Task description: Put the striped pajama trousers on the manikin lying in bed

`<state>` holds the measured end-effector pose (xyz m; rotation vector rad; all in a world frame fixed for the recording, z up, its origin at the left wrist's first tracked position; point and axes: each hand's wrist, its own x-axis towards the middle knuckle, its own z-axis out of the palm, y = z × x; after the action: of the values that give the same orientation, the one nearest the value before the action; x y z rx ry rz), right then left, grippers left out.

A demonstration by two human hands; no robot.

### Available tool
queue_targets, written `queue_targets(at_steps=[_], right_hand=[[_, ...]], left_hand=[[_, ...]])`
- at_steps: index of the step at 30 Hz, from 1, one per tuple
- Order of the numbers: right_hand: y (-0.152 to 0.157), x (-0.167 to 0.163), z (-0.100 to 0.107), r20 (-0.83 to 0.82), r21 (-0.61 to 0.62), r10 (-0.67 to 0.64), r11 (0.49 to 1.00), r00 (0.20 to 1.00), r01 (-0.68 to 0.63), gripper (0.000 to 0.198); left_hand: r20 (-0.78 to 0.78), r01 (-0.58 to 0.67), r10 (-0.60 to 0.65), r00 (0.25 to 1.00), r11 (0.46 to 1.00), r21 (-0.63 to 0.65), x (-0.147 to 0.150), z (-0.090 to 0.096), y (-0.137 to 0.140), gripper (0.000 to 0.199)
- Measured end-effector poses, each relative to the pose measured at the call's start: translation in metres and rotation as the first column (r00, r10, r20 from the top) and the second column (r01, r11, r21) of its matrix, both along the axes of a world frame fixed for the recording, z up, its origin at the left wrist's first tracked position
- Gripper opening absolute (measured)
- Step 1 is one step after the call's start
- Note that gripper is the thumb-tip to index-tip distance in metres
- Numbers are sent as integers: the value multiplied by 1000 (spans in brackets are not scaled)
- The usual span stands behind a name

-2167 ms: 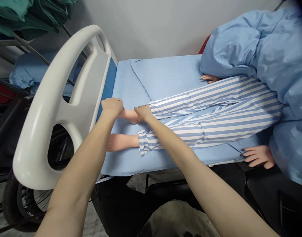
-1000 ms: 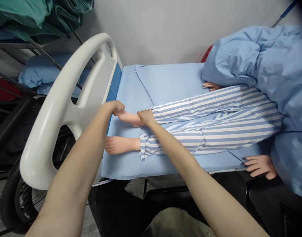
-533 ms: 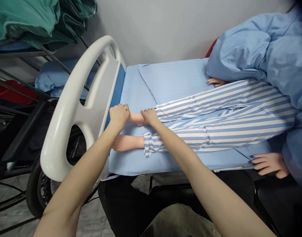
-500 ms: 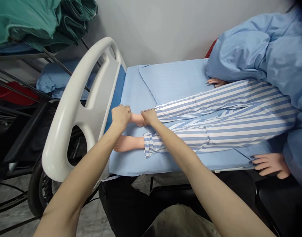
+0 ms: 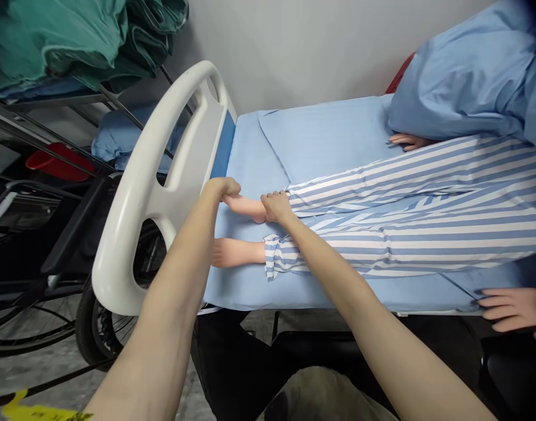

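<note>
In the head view, the left hand (image 5: 227, 186) is bent over the toe end of the far foot (image 5: 245, 206) of a lying figure, fingers folded around it, their tips partly hidden. The right hand (image 5: 276, 206) clasps the same foot at its ankle, fingers laid across the top, just beside the hem of the striped trousers (image 5: 425, 237). That foot is over the bed sheet (image 5: 333, 137), toes towards the cream footboard (image 5: 116, 245); whether its heel touches the sheet is hard to tell. The near foot (image 5: 238, 252) lies on the sheet, its toes beside the left forearm.

A bunched blue quilt (image 5: 469, 76) covers the figure's upper part. The figure's far hand (image 5: 410, 140) shows under its edge, and the near hand (image 5: 513, 308) reaches past the bedside. Left of the footboard are a wheel (image 5: 87, 327), a red basin (image 5: 57, 162) and, higher, folded green cloth (image 5: 75, 35).
</note>
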<state>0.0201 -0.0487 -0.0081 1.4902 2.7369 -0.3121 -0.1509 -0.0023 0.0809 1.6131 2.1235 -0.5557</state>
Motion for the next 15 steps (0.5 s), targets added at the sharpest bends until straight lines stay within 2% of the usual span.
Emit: queue_targets(at_steps=[2,4,7,10,12,15], right_hand=[[-1,0,1,-6,8,-3,1000,1000,3,49],[-2,1,1,-12,20,-1,1000,1000,2,46],[-3,2,3,-2,32,-5,999,1000,5,44],[-3,1,2,-4,34,-9,999,1000,9,47],[-2,0,-1,-14,43,-7,999,1000,7,48],[-2,-2,-6,-21,68,-7,998,1000,8,49]], left_hand=[[-3,-51,51,999,995,-83,-7,0,4,35],[25,-62,64,998,996,-65,-8,1,3,41],[52,-104,98,994,987,123,-3,5,-8,48],[53,-108,94,994,901,420,7,6,-31,45],[13,-69,72,997,865,497,14,4,-50,45],[-84,54,-14,996,866,498,20,3,-73,45]])
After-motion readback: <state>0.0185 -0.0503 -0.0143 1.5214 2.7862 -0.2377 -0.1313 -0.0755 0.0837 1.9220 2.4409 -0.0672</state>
